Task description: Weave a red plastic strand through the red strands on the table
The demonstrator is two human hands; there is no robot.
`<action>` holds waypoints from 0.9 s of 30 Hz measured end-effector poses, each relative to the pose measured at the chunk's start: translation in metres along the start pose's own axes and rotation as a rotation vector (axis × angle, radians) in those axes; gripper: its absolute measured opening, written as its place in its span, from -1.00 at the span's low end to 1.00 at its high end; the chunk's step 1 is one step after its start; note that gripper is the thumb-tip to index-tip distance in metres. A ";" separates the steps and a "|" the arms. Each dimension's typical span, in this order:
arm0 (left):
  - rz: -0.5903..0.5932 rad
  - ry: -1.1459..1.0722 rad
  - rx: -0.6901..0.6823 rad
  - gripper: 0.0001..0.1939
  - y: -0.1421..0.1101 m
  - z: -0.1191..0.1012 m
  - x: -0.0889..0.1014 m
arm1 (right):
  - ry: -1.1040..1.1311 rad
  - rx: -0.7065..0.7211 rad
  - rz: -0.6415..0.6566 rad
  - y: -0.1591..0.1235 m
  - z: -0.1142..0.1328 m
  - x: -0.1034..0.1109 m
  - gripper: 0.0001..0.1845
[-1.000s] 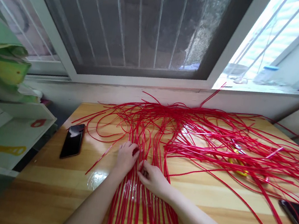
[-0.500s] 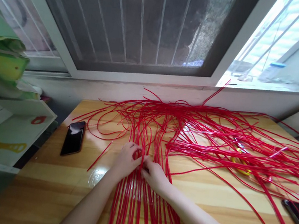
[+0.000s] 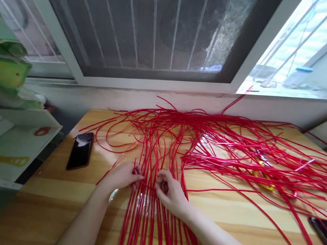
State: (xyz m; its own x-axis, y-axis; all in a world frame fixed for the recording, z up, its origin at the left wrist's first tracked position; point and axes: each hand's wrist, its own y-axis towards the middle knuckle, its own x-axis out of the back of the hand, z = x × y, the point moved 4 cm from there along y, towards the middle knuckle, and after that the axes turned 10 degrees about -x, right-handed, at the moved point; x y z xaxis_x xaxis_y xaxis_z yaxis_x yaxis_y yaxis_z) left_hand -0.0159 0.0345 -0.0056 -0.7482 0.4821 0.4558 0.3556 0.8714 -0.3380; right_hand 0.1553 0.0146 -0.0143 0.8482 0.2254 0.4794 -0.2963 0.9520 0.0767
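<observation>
We work at a wooden table (image 3: 45,211) that fills the lower half of the frame, under one window screen (image 3: 153,27) across the top. Most of the table carries a great sprawl of red plastic strips (image 3: 239,150), far too many and too tangled to count, spreading from the centre to the right edge. In the lower centre we judge that a smaller part is already in order: a band of roughly a dozen or more strips (image 3: 146,234) lies side by side, running straight toward the bottom edge, and the exact number cannot be told. The loose tangle above and to the right looks untouched, so we judge that most of the sorting is left. Our two hands meet at the top of that band, just apart from each other. Our left hand (image 3: 121,175) is curled, fingertips pinching strands at the band's left side; our right hand (image 3: 170,189) is also curled, pinching strands near the middle. Two dark phones lie on the wood: one phone (image 3: 80,151) at centre left, a second phone (image 3: 326,237) at the right edge. One yellow-handled tool (image 3: 261,180) lies half buried under strips, centre right.
</observation>
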 end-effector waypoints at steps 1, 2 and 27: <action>0.000 -0.015 -0.020 -0.76 -0.001 0.001 0.002 | -0.038 0.027 -0.047 -0.001 0.003 0.002 -0.87; 0.000 -0.021 -0.041 -0.77 -0.001 0.000 0.003 | -0.086 0.062 -0.080 -0.001 0.006 0.004 -0.89; -0.431 0.488 -0.343 -0.85 0.024 -0.015 -0.020 | -0.335 -0.054 0.204 0.009 -0.002 -0.014 -0.84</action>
State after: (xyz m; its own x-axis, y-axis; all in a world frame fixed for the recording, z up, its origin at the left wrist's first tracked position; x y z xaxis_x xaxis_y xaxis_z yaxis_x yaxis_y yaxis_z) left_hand 0.0158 0.0466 -0.0109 -0.5549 0.0058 0.8319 0.3009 0.9337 0.1942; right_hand 0.1421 0.0210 -0.0220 0.5814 0.3400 0.7392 -0.4132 0.9060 -0.0917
